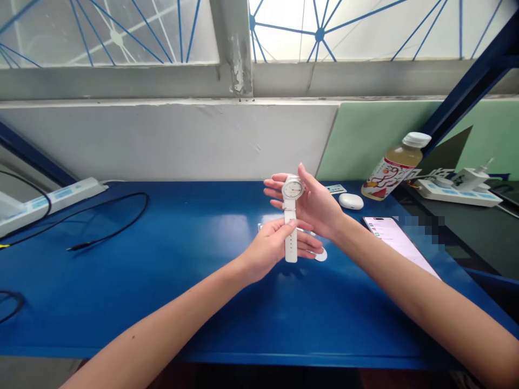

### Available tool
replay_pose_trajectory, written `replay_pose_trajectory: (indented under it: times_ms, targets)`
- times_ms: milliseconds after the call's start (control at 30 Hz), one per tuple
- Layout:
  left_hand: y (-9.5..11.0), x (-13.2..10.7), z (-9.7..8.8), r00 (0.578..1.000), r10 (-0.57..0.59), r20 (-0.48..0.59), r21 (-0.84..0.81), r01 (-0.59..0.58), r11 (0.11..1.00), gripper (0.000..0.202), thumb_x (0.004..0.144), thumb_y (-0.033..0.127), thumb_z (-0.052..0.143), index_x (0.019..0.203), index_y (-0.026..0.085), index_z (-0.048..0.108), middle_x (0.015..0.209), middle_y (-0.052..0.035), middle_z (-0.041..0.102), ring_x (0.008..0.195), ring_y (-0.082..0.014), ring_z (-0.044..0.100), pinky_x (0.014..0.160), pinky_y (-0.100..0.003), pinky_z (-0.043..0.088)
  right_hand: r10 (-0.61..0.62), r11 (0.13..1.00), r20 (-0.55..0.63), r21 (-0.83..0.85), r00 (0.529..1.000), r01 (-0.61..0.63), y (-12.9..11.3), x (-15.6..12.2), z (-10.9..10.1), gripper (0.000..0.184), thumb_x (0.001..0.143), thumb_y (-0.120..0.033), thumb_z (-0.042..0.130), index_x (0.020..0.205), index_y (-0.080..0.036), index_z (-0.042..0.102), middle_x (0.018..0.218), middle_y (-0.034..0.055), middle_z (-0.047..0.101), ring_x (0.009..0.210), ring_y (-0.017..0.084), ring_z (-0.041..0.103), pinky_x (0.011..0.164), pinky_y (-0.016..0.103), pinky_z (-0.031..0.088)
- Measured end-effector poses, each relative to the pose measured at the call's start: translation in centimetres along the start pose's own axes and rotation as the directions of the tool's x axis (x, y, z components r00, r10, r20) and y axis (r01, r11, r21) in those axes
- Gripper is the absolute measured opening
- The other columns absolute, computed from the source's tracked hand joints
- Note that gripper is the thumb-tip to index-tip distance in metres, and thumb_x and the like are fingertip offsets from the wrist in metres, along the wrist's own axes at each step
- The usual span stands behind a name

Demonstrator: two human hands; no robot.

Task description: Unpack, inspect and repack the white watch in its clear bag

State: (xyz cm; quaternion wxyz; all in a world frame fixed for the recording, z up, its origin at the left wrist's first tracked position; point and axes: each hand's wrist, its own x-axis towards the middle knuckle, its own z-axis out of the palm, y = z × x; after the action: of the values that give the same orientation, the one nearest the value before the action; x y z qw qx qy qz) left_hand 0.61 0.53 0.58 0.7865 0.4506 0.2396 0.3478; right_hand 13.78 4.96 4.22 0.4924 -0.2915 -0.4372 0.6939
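A white wristwatch [292, 190] with a round dial hangs upright above the blue table. My left hand [270, 243] pinches its white strap [291, 248] between thumb and fingers, and the strap's holed end points down. Behind the dial is my right hand [318, 202], palm toward me, thumb up and fingers stretched out. The watch lies in front of those fingers; whether they touch its back is hidden. Beyond my left fingers, a white rounded object [321, 255] rests on the table, mostly covered.
On the blue table [182, 313], a phone [399, 243], a white earbud case [351, 201], a small card [335, 189] and a drink bottle [392, 167] stand or lie right. Power strips [52, 202] [458, 193] sit at both sides. A black cable [121, 232] curls left.
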Motion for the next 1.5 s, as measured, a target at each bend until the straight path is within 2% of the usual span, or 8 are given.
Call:
replay_pose_trajectory:
  times_ms: [267,500,700,900,1100,1233,1367,1500]
  targets:
    - [-0.1,0.2,-0.5,0.987,-0.157,0.035,-0.133,0.161,0.978,0.023,0.098,0.024,0.054,0.103,0.005,0.066,0.099,-0.0196,0.073,0.092,-0.0298,0.073,0.090,-0.047,0.053,0.179,0.970,0.111,0.149,0.978,-0.194,1.2,-0.1,-2.0,0.041,0.102,-0.037,0.033,0.115,-0.013,0.063,0.126,0.0124,0.068,0.112,0.018,0.067,0.103,0.031,0.049]
    - [-0.2,0.5,-0.8,0.988,-0.154,0.032,-0.125,0.156,0.980,0.028,0.102,0.024,0.046,0.104,0.005,0.067,0.097,-0.0191,0.074,0.089,-0.0279,0.074,0.086,-0.042,0.055,0.156,0.970,0.141,0.166,0.978,-0.178,1.2,-0.3,-1.9,0.040,0.101,-0.045,0.033,0.123,-0.022,0.058,0.111,0.0069,0.075,0.103,0.020,0.071,0.104,0.042,0.048]
    - [-0.2,0.4,-0.9,0.987,-0.161,0.017,-0.122,0.162,0.979,0.026,0.101,0.023,0.048,0.102,0.005,0.067,0.096,-0.0189,0.074,0.085,-0.0254,0.074,0.084,-0.040,0.056,0.168,0.975,0.166,0.118,0.972,-0.189,0.9,-0.4,-2.1,0.055,0.099,-0.050,0.027,0.115,-0.010,0.062,0.129,0.0172,0.066,0.121,0.024,0.062,0.108,0.040,0.044]
    - [-0.2,0.4,-0.8,0.985,-0.167,0.032,-0.125,0.170,0.978,0.025,0.100,0.024,0.051,0.103,0.006,0.067,0.098,-0.0191,0.074,0.087,-0.0264,0.075,0.086,-0.042,0.055,0.163,0.974,0.167,0.131,0.972,-0.186,1.1,-0.5,-2.2,0.053,0.095,-0.038,0.023,0.115,-0.010,0.062,0.125,0.0161,0.068,0.119,0.025,0.063,0.108,0.044,0.044]
    - [0.4,0.3,-0.7,0.988,-0.152,-0.027,-0.077,0.150,0.986,0.024,0.100,0.023,0.051,0.102,0.005,0.067,0.100,-0.0206,0.074,0.093,-0.0283,0.073,0.088,-0.043,0.055,0.182,0.959,0.107,0.201,0.977,-0.201,0.5,-0.3,-2.3,0.045,0.094,-0.033,0.032,0.108,-0.009,0.067,0.093,0.0107,0.075,0.087,0.019,0.070,0.093,0.035,0.054]
    - [0.9,0.4,-0.9,0.993,-0.056,-0.105,-0.048,0.052,0.998,0.017,0.095,0.021,0.060,0.103,0.007,0.066,0.093,-0.0149,0.075,0.088,-0.0228,0.073,0.091,-0.041,0.054,0.068,0.985,-0.002,0.160,0.998,-0.066,-0.2,0.0,-2.9,0.026,0.093,-0.032,0.050,0.100,-0.015,0.069,0.078,0.0029,0.070,0.073,0.013,0.066,0.077,0.026,0.056]
    - [0.7,0.4,-0.7,0.996,-0.038,-0.084,-0.024,0.036,0.999,0.022,0.091,0.024,0.067,0.106,0.008,0.066,0.092,-0.0123,0.075,0.084,-0.0217,0.073,0.089,-0.040,0.054,-0.059,0.990,-0.066,0.126,0.996,0.067,0.0,0.2,-3.1,0.014,0.083,-0.032,0.071,0.084,-0.018,0.068,0.073,-0.0021,0.066,0.068,0.010,0.065,0.065,0.020,0.053]
    - [0.3,0.2,-0.3,0.997,-0.066,-0.039,-0.062,0.063,0.996,0.022,0.094,0.025,0.064,0.106,0.007,0.066,0.092,-0.0133,0.074,0.084,-0.0228,0.073,0.086,-0.039,0.055,-0.021,0.995,-0.010,0.102,1.000,0.022,0.6,-0.1,-2.7,0.020,0.083,-0.038,0.073,0.081,-0.019,0.068,0.079,-0.0003,0.070,0.081,0.014,0.069,0.072,0.023,0.055]
